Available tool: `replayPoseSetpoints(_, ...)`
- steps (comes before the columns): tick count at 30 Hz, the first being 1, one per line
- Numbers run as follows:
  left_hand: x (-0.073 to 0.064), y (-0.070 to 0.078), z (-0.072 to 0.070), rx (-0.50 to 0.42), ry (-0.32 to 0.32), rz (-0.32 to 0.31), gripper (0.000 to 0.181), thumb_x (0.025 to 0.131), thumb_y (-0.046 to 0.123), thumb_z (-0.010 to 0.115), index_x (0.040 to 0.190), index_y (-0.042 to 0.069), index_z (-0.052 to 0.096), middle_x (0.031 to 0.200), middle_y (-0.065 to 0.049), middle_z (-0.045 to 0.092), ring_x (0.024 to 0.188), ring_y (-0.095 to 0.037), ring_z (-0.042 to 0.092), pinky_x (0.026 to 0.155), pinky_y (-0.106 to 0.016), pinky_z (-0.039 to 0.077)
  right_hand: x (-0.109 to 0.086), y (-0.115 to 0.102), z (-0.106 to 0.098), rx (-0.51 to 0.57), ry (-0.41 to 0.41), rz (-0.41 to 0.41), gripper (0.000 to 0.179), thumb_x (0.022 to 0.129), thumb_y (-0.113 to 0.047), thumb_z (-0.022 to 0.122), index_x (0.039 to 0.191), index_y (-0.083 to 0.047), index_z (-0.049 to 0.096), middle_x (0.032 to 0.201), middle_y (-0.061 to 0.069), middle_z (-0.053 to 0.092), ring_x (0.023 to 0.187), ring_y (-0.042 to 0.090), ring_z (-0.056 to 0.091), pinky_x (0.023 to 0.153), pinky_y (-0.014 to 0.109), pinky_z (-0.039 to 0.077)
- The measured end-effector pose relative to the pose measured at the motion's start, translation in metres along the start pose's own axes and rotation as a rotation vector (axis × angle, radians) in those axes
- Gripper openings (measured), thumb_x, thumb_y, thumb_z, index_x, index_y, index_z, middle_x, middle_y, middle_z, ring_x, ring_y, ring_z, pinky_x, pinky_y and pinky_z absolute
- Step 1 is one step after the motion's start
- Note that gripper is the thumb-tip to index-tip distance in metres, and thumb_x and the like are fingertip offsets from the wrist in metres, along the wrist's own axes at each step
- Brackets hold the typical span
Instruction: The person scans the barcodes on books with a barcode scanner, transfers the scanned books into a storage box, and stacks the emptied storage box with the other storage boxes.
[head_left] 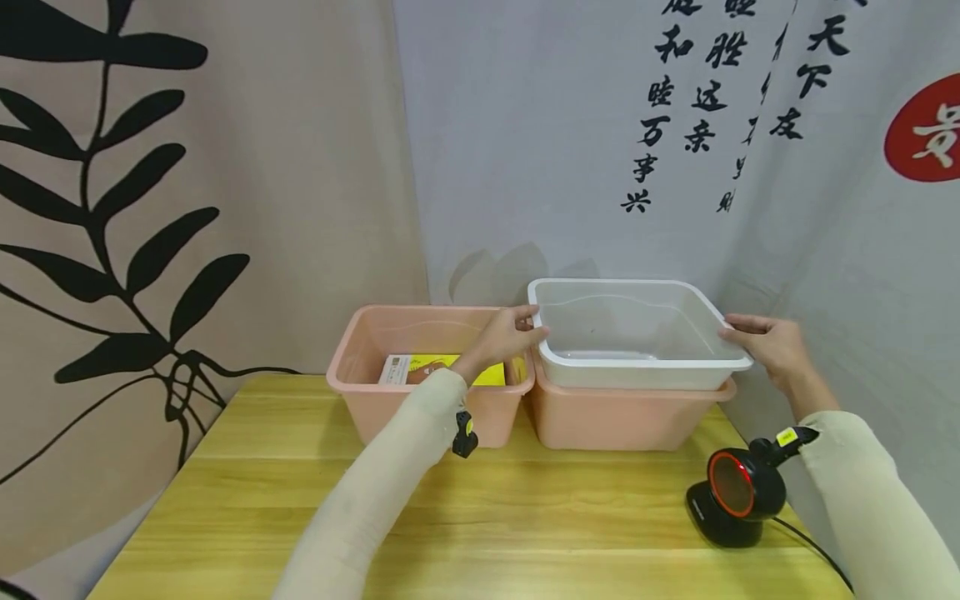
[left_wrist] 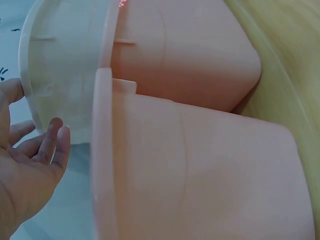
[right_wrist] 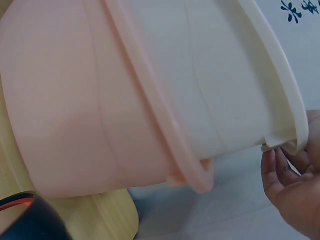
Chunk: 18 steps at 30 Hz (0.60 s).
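A white plastic bin [head_left: 645,377] sits partly inside the right-hand pink bin [head_left: 622,423], its rim well above the pink one. My left hand [head_left: 504,340] holds the white bin by its left end; in the left wrist view the fingers [left_wrist: 50,141] bend in below its rim. At the opposite end my right hand [head_left: 776,352] grips the rim, fingertips tucked under the lip in the right wrist view. Another pink bin [head_left: 367,410] stands close on the left, under my left forearm. Inside it lies a box with a yellow and white face [head_left: 429,363], partly hidden by the arm.
A black device [head_left: 750,492] with a red-ringed round face stands on the wooden table [head_left: 570,517] near its right edge, close to my right forearm. Its cable [head_left: 813,554] runs toward the front. Behind the bins hangs a pale curtain [head_left: 510,150] with black characters.
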<state>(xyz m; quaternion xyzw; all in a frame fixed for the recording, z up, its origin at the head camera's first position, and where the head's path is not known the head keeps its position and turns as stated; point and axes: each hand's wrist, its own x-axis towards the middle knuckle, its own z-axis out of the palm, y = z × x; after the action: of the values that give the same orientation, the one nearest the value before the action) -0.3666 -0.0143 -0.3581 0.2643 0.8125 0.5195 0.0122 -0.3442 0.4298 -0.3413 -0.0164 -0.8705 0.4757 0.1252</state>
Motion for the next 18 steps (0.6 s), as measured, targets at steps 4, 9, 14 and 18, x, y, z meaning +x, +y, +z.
replayPoseSetpoints(4,0.0,-0.003,0.002,0.005,-0.003,0.013,0.062,0.101,0.022,0.066,0.153,-0.003,0.042,0.126,-0.018,0.066,0.123,-0.029,0.063,0.091,-0.029,0.058,-0.002,0.005,0.002,-0.024,-0.01,0.012,0.065,0.093,-0.03,0.077,0.138,0.012,0.055,0.082,-0.035,0.06,0.076,-0.012,0.06,0.066,0.012,0.055)
replayPoseSetpoints(9,0.001,-0.008,0.004,0.045,-0.013,0.031,0.061,0.101,0.022,0.065,0.152,-0.004,0.043,0.141,-0.022,0.059,0.127,-0.032,0.061,0.099,-0.036,0.057,-0.003,0.008,0.006,-0.017,-0.007,0.015,0.065,0.093,-0.03,0.077,0.137,0.013,0.056,0.082,-0.035,0.06,0.076,-0.01,0.061,0.066,0.013,0.055)
replayPoseSetpoints(14,0.002,-0.011,0.005,0.089,-0.014,0.042,0.06,0.101,0.025,0.066,0.15,-0.004,0.045,0.14,-0.024,0.055,0.116,-0.024,0.062,0.093,-0.028,0.056,-0.002,0.015,0.009,-0.011,0.0,0.017,0.064,0.092,-0.029,0.078,0.135,0.014,0.057,0.081,-0.033,0.061,0.075,-0.009,0.061,0.065,0.014,0.056)
replayPoseSetpoints(18,0.002,-0.015,0.007,0.099,-0.031,0.032,0.061,0.101,0.026,0.066,0.15,-0.005,0.045,0.13,-0.025,0.057,0.07,-0.015,0.052,0.06,-0.02,0.046,-0.002,0.019,0.01,-0.046,-0.009,0.033,0.063,0.094,-0.03,0.076,0.135,0.013,0.057,0.081,-0.034,0.058,0.075,-0.011,0.058,0.065,0.014,0.055)
